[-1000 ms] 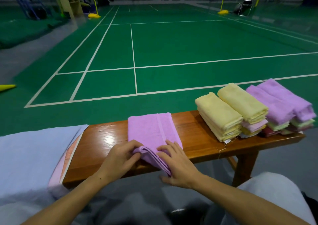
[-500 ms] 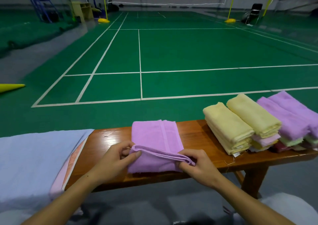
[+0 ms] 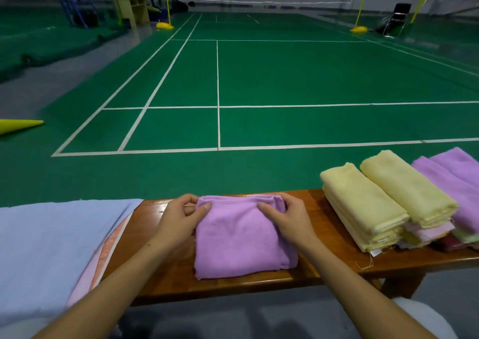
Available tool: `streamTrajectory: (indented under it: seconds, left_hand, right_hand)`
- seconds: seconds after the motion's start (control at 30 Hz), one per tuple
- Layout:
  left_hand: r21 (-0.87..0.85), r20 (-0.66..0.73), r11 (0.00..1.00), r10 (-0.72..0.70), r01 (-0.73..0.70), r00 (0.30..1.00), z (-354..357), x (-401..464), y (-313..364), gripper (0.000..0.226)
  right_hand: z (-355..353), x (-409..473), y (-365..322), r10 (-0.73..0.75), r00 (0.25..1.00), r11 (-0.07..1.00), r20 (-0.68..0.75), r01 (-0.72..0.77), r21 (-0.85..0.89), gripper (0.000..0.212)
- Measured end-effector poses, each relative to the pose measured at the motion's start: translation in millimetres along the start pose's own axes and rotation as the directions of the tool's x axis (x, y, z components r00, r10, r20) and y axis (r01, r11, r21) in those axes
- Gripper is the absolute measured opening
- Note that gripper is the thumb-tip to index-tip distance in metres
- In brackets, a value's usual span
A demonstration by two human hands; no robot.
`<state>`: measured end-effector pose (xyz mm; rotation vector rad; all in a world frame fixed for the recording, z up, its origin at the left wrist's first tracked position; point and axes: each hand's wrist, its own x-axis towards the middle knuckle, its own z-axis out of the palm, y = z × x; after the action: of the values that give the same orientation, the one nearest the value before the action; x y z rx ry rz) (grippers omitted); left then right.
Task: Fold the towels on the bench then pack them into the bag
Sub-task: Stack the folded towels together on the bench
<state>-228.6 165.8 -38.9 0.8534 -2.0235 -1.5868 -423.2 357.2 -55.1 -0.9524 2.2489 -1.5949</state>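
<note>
On bench (image 3: pixel 324 266), left hand (image 3: pixel 178 218) and right hand (image 3: pixel 287 215) pinch purple towel (image 3: pixel 241 240) far corners, fold nearly done (folded stacks (image 3: pixel 375 209) wait; no bag visible, packing left).

bare bench (image 3: pixel 315 210) lies between purple towel (image 3: pixel 241 237) and towel stacks (image 3: pixel 388 206).

The right edge cuts off the purple folded towels (image 3: pixel 464 183).

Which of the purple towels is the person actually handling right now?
The purple towel in the middle of the bench, gripped at its far corners by both hands. The other purple towels sit untouched atop the stacks at the right end.
</note>
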Motion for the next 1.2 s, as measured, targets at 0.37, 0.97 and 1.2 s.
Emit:
streamTrajectory:
  seconds: [0.37, 0.97, 1.2]
  left_hand:
    - [0.716, 0.402, 0.489, 0.295, -0.498, 0.867, 39, -8, -48, 0.063]
    - [0.604, 0.449, 0.617, 0.259, -0.504, 0.855, -7, -36, -44, 0.065]
    - [0.643, 0.507, 0.499, 0.291, -0.581, 0.811, -8, -39, -50, 0.026]
  right_hand:
    - [22, -21, 22, -0.299, 0.848, 0.799, 0.437, 0.473, -0.37, 0.04]
    - [-19, -68, 28, -0.181, 0.82, 0.825, 0.543, 0.427, -0.37, 0.059]
    - [-10, -67, 26, -0.218, 0.771, 0.728, 0.599, 0.537, -0.426, 0.068]
